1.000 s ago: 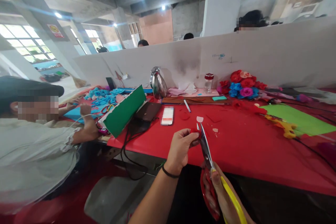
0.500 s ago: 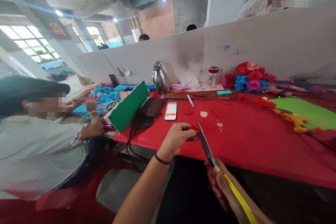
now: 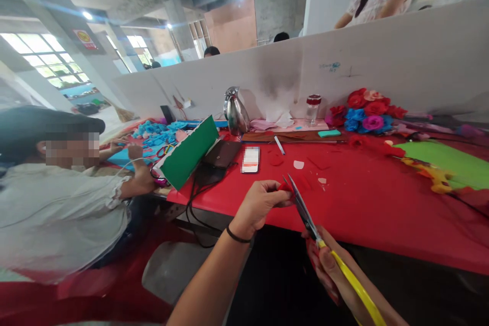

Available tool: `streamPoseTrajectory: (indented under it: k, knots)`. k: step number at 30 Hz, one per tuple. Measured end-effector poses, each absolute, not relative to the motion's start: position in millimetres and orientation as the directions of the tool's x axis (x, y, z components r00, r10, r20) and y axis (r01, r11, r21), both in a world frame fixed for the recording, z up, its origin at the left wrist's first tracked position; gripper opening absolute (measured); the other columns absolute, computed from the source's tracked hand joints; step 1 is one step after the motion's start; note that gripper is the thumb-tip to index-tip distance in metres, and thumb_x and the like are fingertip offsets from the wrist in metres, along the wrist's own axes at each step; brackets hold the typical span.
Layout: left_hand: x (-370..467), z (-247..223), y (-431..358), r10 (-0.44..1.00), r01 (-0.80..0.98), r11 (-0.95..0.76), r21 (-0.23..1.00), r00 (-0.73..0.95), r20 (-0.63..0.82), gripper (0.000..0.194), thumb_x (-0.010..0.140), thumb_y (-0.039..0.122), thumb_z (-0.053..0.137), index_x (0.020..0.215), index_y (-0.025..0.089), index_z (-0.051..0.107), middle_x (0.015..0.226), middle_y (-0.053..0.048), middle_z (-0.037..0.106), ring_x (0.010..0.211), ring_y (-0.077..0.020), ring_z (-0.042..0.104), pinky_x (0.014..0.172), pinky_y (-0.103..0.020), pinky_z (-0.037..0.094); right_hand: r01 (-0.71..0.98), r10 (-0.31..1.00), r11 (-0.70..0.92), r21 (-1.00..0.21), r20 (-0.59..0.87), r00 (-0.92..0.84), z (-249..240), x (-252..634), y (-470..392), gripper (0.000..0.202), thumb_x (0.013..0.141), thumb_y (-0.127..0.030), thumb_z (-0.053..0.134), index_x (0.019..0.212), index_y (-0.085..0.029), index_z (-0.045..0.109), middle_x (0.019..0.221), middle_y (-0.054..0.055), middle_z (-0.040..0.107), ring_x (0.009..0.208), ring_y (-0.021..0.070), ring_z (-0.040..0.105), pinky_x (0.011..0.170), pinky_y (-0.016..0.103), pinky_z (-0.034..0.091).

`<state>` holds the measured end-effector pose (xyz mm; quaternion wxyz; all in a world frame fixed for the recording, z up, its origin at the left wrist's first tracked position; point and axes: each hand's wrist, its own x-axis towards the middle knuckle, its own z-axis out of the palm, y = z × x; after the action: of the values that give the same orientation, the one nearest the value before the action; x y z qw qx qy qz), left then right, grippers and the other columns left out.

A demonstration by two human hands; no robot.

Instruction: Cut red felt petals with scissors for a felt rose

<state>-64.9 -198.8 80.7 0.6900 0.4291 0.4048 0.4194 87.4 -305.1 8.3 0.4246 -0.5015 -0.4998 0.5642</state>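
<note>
My left hand (image 3: pixel 262 202) is closed in a pinch on a small red piece (image 3: pixel 284 187), paper or cloth, held above the front of the red-topped table (image 3: pixel 367 204). Beside it, my right hand (image 3: pixel 325 265) grips a pair of scissors (image 3: pixel 304 214) with yellow handles. Their blades stand slightly apart and point up at the red piece, close to my left fingertips. Part of the red piece is hidden by the fingers and blades. Beyond the hands lie small pale scraps (image 3: pixel 298 164) and red scraps, hard to tell from the tabletop.
A phone (image 3: pixel 250 160), a pen (image 3: pixel 280 145) and a dark wallet-like bag (image 3: pixel 219 155) lie behind. A green-faced box (image 3: pixel 191 155), steel jug (image 3: pixel 236 112), glass jar (image 3: pixel 313 110), and bunch of artificial flowers (image 3: pixel 370 112) stand further back. A co-worker (image 3: pixel 64 204) sits at left.
The scissor blades have parted at the tips beside the red piece. Both hands stay nearly in place, shifted slightly right in view. The person behind the partition has changed posture.
</note>
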Motion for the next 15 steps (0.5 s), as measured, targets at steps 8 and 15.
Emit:
streamPoseTrajectory:
  k: [8, 15]
  knots:
    - [-61.6, 76.1, -206.7, 0.942, -0.301, 0.273, 0.914, 0.276, -0.19, 0.031, 0.052, 0.028, 0.081, 0.055, 0.014, 0.054, 0.059, 0.0, 0.059, 0.06, -0.01, 0.058, 0.07, -0.027, 0.049, -0.109, 0.973, -0.226, -0.968, -0.217, -0.084, 20.5, 74.2, -312.5, 0.067, 0.074, -0.079, 0.044, 0.106, -0.021, 0.045, 0.053, -0.01, 0.03, 0.04, 0.0056, 0.02, 0.035, 0.019, 0.018]
    - [-71.9, 79.2, -199.1, 0.913, -0.268, 0.317, 0.91, 0.344, -0.218, 0.03, 0.048, 0.028, 0.083, 0.058, 0.012, 0.06, 0.065, -0.002, 0.062, 0.067, -0.0123, 0.061, 0.073, -0.029, 0.052, -0.04, 0.972, -0.202, -0.978, -0.196, -0.128, 8.7, 77.9, -310.4, 0.067, 0.075, -0.079, 0.042, 0.107, -0.02, 0.047, 0.051, -0.011, 0.031, 0.037, 0.0044, 0.021, 0.033, 0.017, 0.018]
